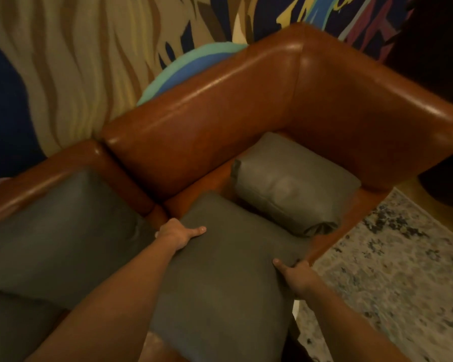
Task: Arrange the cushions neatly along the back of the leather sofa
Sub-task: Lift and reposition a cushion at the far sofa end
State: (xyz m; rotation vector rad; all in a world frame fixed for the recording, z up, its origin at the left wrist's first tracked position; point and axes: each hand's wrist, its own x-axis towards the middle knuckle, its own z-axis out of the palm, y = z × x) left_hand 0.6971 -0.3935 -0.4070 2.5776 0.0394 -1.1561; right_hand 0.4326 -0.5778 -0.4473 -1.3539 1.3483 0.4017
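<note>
Both hands hold one large grey cushion (228, 270) in front of the brown leather sofa (220, 121), seen from above. The left hand (178, 235) grips the cushion's left edge, thumb lying across the top face and the fingers curled under and out of sight. The right hand (297, 274) grips the right edge near a corner, thumb on top, fingers wrapped beneath, so each grip is closed firmly round the fabric. The held cushion hangs over the seat near the join between two sofa sections, its far corner close to the backrest but whether it touches cannot be told. A second grey cushion (290, 184), lighter in tone, lies flat on the seat in the right corner, tucked between the backrest and the armrest (392, 121). A third grey cushion (63, 231) lies on the left section, leaning toward its backrest, with another grey cushion (13, 325) just beside it at the lower left. Behind the sofa, a blue and teal round shape (191, 66) shows against a patterned wall (63, 61). A mottled grey rug (392, 270) covers the floor to the right.
</note>
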